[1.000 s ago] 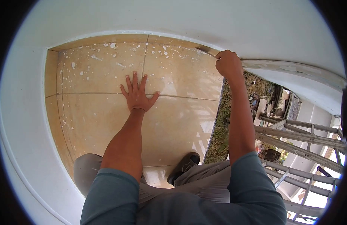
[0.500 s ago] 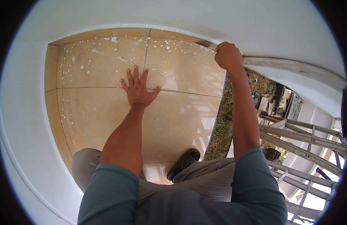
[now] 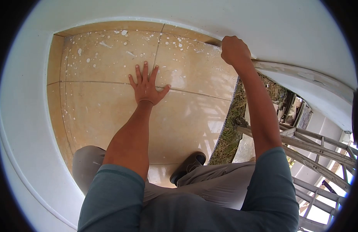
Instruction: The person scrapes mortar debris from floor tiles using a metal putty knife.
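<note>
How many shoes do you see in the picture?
1. A dark shoe rests on the tiled floor near the bottom centre, beside the grass edge. A second shoe may be hidden under the person's bent legs.

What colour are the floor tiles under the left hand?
Tan-beige floor tiles, speckled with white paint spots; head view. Left hand rests flat on them.
</note>
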A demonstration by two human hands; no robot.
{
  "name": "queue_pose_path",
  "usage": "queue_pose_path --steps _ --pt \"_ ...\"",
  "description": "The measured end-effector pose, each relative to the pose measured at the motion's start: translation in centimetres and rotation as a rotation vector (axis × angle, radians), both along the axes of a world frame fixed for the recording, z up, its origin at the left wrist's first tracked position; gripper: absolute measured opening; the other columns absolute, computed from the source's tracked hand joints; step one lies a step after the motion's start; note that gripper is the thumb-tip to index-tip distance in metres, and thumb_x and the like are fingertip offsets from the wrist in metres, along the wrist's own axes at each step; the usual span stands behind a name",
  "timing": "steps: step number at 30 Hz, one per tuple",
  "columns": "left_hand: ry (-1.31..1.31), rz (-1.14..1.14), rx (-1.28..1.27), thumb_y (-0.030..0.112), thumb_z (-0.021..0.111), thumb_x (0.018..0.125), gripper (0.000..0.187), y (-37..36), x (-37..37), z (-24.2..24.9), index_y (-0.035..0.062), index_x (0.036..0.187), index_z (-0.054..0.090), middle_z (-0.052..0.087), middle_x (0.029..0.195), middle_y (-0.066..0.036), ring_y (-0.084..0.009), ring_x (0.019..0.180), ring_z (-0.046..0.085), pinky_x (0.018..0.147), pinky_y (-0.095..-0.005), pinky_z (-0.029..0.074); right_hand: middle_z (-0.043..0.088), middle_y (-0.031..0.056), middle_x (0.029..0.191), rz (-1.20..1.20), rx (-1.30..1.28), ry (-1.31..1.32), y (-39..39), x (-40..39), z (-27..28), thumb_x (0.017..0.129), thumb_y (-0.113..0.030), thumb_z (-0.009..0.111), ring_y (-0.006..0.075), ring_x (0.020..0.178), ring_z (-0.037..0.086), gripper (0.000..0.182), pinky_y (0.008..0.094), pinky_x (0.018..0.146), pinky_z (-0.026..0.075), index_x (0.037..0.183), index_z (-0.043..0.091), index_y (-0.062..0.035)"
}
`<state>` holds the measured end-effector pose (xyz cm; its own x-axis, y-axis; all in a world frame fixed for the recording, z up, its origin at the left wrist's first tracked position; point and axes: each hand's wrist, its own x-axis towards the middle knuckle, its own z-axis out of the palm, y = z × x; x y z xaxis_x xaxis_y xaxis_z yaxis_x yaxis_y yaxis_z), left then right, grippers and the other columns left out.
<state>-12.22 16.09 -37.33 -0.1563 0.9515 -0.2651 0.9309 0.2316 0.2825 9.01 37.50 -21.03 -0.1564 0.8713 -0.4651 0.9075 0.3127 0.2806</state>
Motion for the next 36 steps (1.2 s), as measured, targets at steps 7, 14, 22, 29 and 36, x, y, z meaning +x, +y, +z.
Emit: queue_pose_path --steps 7,14,22,29,36 --pt "-0.034 -0.001 0.032 0.067 0.068 0.076 0.091 0.1 0.0 -0.1 0.0317 0.153 0.037 0.015 0.168 -0.008 -0.0377 0.154 0.006 0.118 -0.0674 0.004 0.071 0.0209 0.103 -0.059 0.024 0.099 -0.8 0.6 0.0 0.085 -0.008 0.063 0.0373 0.1 0.071 0.017 0.0461 0.085 0.059 0.097 0.071 -0.0012" --pt "-0.037 0.001 0.033 0.068 0.067 0.076 0.09 -0.2 -0.1 -0.1 0.0318 0.153 0.037 0.015 0.167 -0.008 -0.038 0.154 0.006 0.118 -0.0677 0.004 0.071 0.0222 0.103 -0.072 0.014 0.097 -0.7 1.0 0.2 0.085 -0.008 0.061 0.0388 0.099 0.07 0.018 0.0462 0.084 0.059 0.098 0.071 -0.0018" --pt "-0.042 0.01 0.054 0.069 0.066 0.077 0.09 -0.2 -0.5 -0.3 0.0311 0.153 0.038 0.015 0.168 -0.008 -0.0377 0.154 0.006 0.118 -0.0674 0.003 0.072 0.0212 0.103 -0.054 0.035 0.091 -0.4 1.4 0.0 0.085 -0.009 0.061 0.0383 0.099 0.071 0.018 0.0464 0.084 0.059 0.098 0.073 -0.0026" --pt "-0.02 0.008 0.045 0.069 0.066 0.077 0.09 0.3 -0.2 -0.4 0.0314 0.153 0.037 0.014 0.168 -0.007 -0.037 0.154 0.005 0.118 -0.0676 0.004 0.072 0.021 0.102 -0.062 0.056 0.12 -0.5 2.6 -0.1 0.085 -0.01 0.06 0.0386 0.098 0.07 0.019 0.0467 0.084 0.059 0.097 0.073 -0.003" --pt "-0.034 0.003 0.045 0.068 0.068 0.076 0.091 -0.1 -0.2 -0.1 0.0312 0.153 0.037 0.015 0.167 -0.008 -0.0375 0.154 0.006 0.118 -0.0677 0.004 0.072 0.0198 0.102 -0.104 0.052 0.144 -1.8 2.3 0.4 0.085 -0.011 0.059 0.0381 0.097 0.071 0.02 0.0469 0.084 0.058 0.099 0.074 -0.0077"
